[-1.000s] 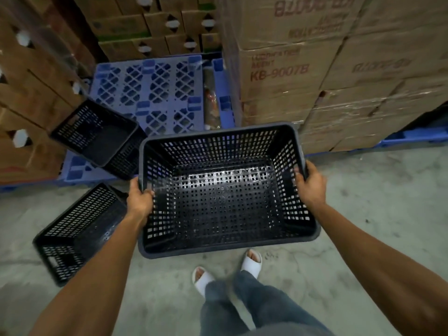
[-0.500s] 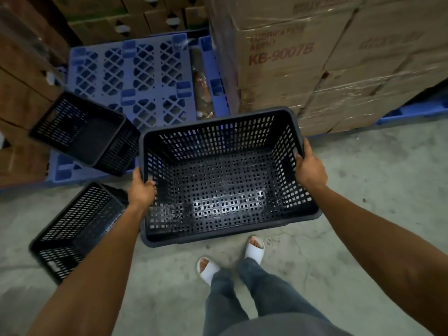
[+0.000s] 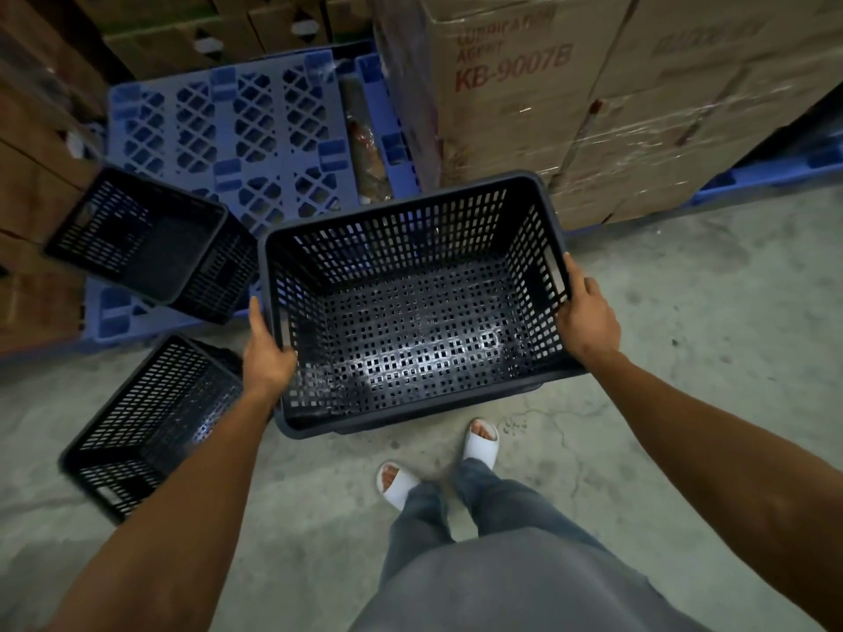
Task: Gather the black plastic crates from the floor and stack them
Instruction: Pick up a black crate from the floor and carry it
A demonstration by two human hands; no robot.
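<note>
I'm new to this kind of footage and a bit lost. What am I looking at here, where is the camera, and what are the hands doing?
No machine here: a person wears a wide-angle camera on the head, looking forward and down, so you see their own arms, jeans and white sandals.

The left hand and right hand each have a grip on a short side of an empty black plastic crate, holding it upright above the concrete floor.

Two more black crates wait to the left. One lies tipped over on the floor. The other sits tilted on a blue plastic pallet.

Behind stand stacked cardboard boxes, one printed KB-9007B, wrapped in clear film.

The job is gathering these crates into a stack.
</note>
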